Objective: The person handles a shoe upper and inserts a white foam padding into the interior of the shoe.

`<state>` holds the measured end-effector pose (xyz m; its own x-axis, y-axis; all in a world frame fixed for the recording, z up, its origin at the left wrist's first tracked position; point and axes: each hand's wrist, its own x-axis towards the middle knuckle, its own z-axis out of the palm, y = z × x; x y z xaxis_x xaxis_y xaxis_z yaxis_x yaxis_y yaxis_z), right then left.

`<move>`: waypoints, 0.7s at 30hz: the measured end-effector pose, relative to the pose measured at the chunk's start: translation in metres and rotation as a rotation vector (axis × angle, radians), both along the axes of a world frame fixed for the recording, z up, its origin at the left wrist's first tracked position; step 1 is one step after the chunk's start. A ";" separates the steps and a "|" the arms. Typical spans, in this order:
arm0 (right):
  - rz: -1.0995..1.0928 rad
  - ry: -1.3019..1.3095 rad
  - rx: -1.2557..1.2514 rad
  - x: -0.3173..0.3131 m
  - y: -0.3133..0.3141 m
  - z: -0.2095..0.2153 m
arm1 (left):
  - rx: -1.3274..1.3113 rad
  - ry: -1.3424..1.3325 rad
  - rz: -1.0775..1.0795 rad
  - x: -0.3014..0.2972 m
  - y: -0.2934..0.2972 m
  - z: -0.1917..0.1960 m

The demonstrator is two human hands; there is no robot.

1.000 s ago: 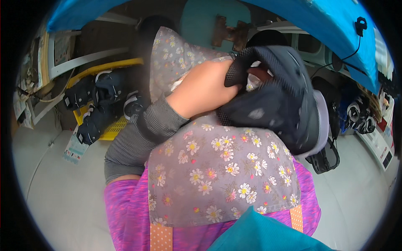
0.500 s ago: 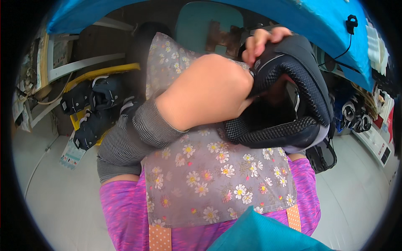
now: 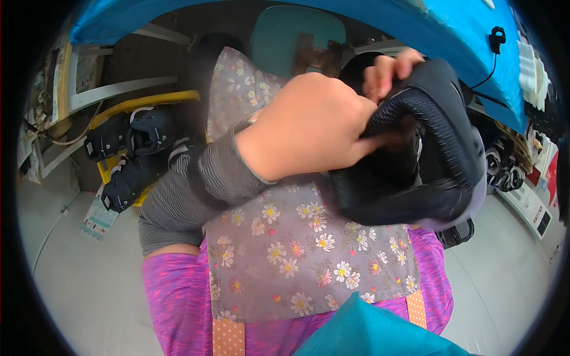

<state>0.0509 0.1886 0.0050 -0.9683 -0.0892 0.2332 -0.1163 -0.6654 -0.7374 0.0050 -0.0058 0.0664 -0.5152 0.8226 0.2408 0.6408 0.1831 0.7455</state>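
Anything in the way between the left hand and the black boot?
Nothing visible: the left hand meets the near side of the black boot, one digit reaching into its opening. The right hand has its fingers by the upper rim, beside that path. The left fingertips' exact contact is hidden.

Between 2 and 3 o'clock, the black padded boot is motion-blurred along its lower rim and hides most of the right hand, leaving only fingers showing. The left hand has a blurred finger in the opening, its other fingertips hidden. The striped sleeve partly covers the yellow crate toward 10 o'clock. The upper edge cuts the blue counter; the lower edge cuts teal cloth at 5 o'clock.
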 end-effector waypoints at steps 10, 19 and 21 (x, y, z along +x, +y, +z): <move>-0.018 -0.213 -0.148 0.005 -0.001 -0.030 | -0.026 -0.230 -0.056 -0.005 -0.004 -0.013; 0.076 -0.138 -0.117 0.004 -0.015 -0.019 | 0.461 -0.293 -0.063 -0.010 0.006 -0.017; 0.064 -0.166 -0.117 0.005 -0.020 -0.020 | 0.444 -0.336 -0.057 -0.008 0.002 -0.019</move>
